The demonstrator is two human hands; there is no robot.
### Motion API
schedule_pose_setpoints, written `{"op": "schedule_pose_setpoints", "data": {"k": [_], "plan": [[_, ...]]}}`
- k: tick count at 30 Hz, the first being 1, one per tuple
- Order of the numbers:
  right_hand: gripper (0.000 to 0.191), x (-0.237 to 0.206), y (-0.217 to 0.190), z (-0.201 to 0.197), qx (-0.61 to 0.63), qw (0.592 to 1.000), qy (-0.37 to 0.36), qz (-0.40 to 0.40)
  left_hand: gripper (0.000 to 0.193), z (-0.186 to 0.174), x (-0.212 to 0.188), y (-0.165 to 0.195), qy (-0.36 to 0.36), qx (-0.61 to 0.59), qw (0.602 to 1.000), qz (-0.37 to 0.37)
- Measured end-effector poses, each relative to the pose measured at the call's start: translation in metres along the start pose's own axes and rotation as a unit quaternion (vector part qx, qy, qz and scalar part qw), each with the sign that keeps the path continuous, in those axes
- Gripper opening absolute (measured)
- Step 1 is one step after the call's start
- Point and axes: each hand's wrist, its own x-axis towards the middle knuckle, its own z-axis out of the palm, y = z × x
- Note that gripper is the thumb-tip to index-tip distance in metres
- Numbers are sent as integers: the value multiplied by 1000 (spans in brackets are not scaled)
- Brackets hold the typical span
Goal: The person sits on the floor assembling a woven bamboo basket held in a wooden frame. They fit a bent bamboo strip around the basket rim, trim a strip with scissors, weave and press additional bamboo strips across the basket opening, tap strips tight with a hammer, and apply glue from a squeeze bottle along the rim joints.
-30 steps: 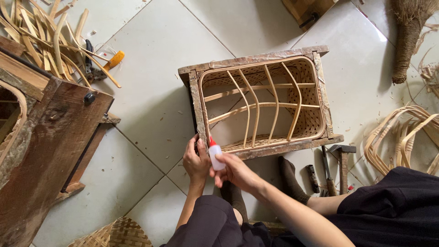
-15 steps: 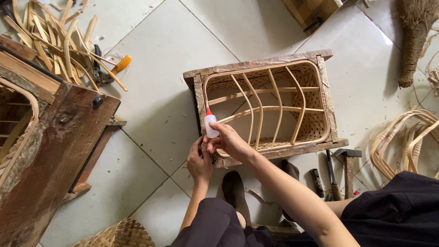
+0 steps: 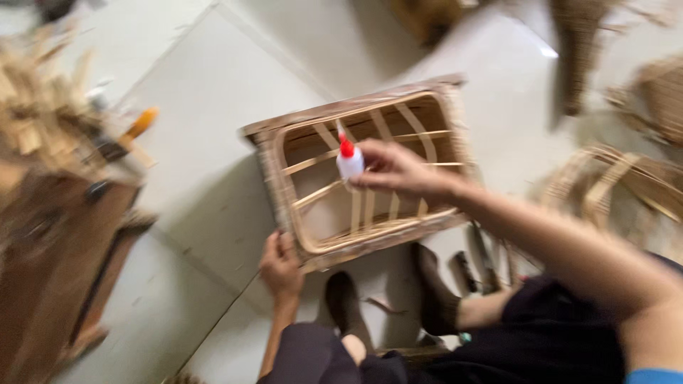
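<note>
At centre frame, a rectangular woven rattan basket frame with curved cane ribs (image 3: 366,167) lies on its side on the pale tiled floor (image 3: 192,178), its open mouth facing up toward the camera. The right hand (image 3: 398,171) is closed around a small white squeeze bottle with a red nozzle (image 3: 349,159), held over the frame's interior, nozzle pointing to 12 o'clock. The left hand (image 3: 280,264) grips the frame's corner at 7 o'clock, steadying it. Blur softens everything. This looks like the gluing step: the bottle seems raised between applications. A next move would call for tipping the nozzle down onto 1 joint while the steadying grip holds. At 9 o'clock stands a brown wooden block (image 3: 57,263); at 3 o'clock lie coiled cane hoops (image 3: 619,188).
</note>
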Motion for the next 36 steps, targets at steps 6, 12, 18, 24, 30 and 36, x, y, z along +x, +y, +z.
{"op": "schedule_pose_setpoints", "data": {"k": [6,12,18,24,30,36], "plan": [[49,-88,17,-146,-290,942,161,59,40,-2,-9,-14,99,22,981,165],[50,-146,158,-166,-266,862,402,157,37,-3,-11,-39,94,61,985,131],[49,-164,239,-132,-223,810,513,177,40,-2,13,-76,98,5,987,127],[53,-221,233,-111,-313,812,484,95,45,5,27,-78,153,45,983,86],[51,-286,228,-28,-366,792,425,241,47,3,-3,-55,113,-51,981,150],[52,-274,244,-19,-318,775,450,310,43,0,-3,-33,59,91,994,8]]}}
